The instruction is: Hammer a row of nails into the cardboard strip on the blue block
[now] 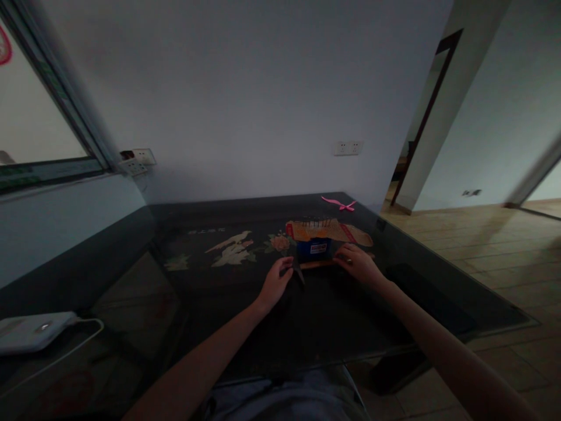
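Note:
My left hand (pixel 277 280) is closed, thumb and fingers at a dark, narrow, tapering piece (pixel 298 273) that looks blade-like; its exact kind is unclear. My right hand (pixel 358 264), with a ring on one finger, pinches the right end of a thin orange-brown strip (pixel 317 264). The strip lies crosswise between my hands, its left end close to the dark piece. Just behind it stands a blue box (pixel 313 250) with a small white-and-red label. Over the box's top lies a crumpled brown sheet (pixel 346 233) with red bands and a row of dark, thin marks or prongs.
The black table (pixel 245 327) carries a painted bird-and-flower pattern. Toward its far right corner lies a pink, crossed, ribbon-like thing (pixel 339 203). A white device (pixel 37 332) with a cable sits at the left. Behind rises a wall with sockets (pixel 348 148).

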The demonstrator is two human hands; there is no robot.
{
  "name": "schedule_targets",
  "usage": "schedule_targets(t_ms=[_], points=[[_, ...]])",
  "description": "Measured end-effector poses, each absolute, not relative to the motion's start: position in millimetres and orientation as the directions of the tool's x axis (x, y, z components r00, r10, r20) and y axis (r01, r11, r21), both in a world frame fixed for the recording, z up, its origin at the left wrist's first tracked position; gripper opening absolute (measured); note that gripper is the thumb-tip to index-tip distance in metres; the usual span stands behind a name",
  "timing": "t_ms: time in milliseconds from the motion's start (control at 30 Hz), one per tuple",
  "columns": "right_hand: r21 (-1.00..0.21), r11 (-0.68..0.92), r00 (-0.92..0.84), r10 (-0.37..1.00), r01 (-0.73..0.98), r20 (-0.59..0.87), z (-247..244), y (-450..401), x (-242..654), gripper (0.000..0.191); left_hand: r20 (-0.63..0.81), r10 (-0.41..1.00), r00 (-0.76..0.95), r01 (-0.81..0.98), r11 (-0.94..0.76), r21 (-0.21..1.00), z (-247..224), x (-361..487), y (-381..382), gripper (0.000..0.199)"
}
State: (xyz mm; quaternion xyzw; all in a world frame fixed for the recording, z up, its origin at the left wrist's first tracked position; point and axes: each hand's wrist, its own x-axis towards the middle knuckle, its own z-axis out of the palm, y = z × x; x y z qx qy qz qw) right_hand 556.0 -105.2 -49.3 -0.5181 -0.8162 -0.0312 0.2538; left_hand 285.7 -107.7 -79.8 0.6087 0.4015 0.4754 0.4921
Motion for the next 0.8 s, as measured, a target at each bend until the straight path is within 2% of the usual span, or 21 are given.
schedule_targets(t_ms=[100, 200, 333, 400, 567, 800], points=[[-0.31, 0.511, -0.356, 0.824, 0.801, 0.44, -39, -119, 529, 0.024, 0.154, 0.968, 0.199, -0.056, -0.146, 0.988, -75, 282, -107, 0.022], [-0.366, 0.569, -0.418, 0.808, 0.736, 0.415, -32, -127, 478, 0.031, 0.101, 0.978, 0.184, -0.258, -0.051, 0.965, -73, 280, -107, 0.024], [-0.346, 0.719, -0.637, 0.695, 0.603, 0.334, -33, -126, 399, 0.031, -0.031, 0.979, 0.199, -0.536, 0.135, 0.833, -73, 273, -98, 0.025], [-0.327, 0.688, -0.634, 0.725, 0.648, 0.269, -37, -121, 370, 0.035, -0.096, 0.977, 0.189, -0.602, 0.193, 0.775, -73, 266, -89, 0.025], [-0.371, 0.662, -0.602, 0.748, 0.651, 0.28, -55, -114, 353, 0.031, -0.161, 0.979, 0.126, -0.631, 0.204, 0.749, -73, 250, -72, 0.022], [-0.361, 0.712, -0.651, 0.7, 0.602, 0.294, -70, -119, 371, 0.026, -0.079, 0.968, 0.238, -0.535, 0.199, 0.821, -80, 259, -76, 0.026]])
